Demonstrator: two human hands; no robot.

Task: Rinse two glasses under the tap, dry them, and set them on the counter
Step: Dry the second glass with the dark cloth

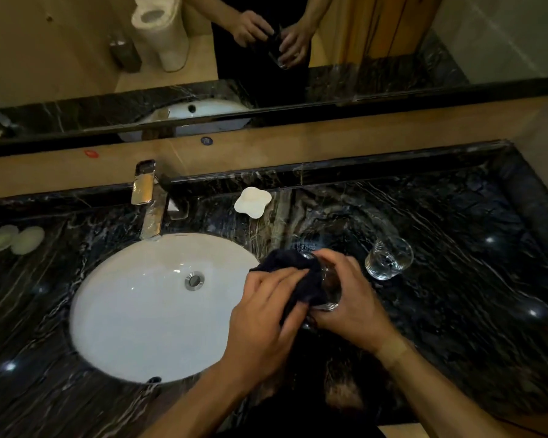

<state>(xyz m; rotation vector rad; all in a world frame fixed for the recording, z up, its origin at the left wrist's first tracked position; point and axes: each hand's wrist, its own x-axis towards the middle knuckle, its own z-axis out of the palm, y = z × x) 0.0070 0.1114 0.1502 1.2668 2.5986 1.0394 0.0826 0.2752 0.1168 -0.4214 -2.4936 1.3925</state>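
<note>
Far left of the grip: two pale round dishes [14, 239], side by side and touching, on the black marbled counter [456, 222].

Left of the grip: white oval basin [133, 311] sunk into the counter, chrome drain [194, 280] near its middle. Chrome tap [148, 200] stands behind the basin, spout over its rear rim; no water visible running.

Behind and left of the grip: white lobed soap dish [252, 201] on the counter near the back ledge.

Left hand [266, 320]: closed on a dark cloth [293, 273], fingers pressing it against the held glass.

Centre, the grip itself: held glass [329, 287], clear, tilted, above the counter just right of the basin's edge, partly wrapped by the cloth.

Right hand [351, 298]: wrapped around the held glass from the right side, fingers curled over its upper part; pale band at the wrist.

Right of the grip: second glass [389, 258], clear, standing upright on the counter, near the right hand but apart from it.

Above all: mirror [361, 42] along the wall, reflecting both hands, cloth and glass.
</note>
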